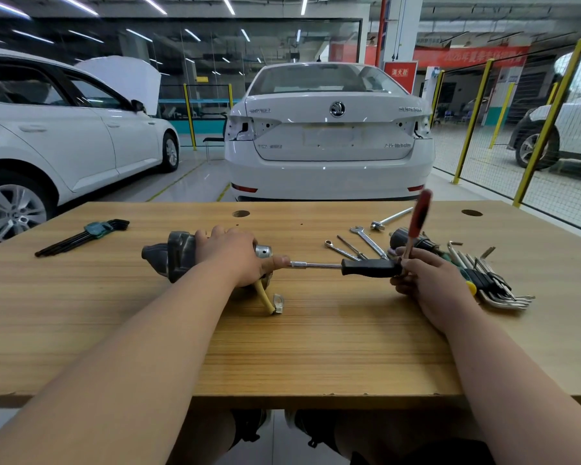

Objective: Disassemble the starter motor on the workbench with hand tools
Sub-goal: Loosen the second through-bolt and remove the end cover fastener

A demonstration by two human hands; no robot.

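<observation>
Trailing nearside of the motor, a yellow lead lies loose on the bench. The left hand wraps over the motor, fingers curled, likely pinning it against twist. Right of the motor, the right hand grips the black driver by its butt, shaft level into the motor end, plus a red screwdriver upright, probably kept ready. Spanners lie right-beyond the motor, hex keys left-beyond.
</observation>
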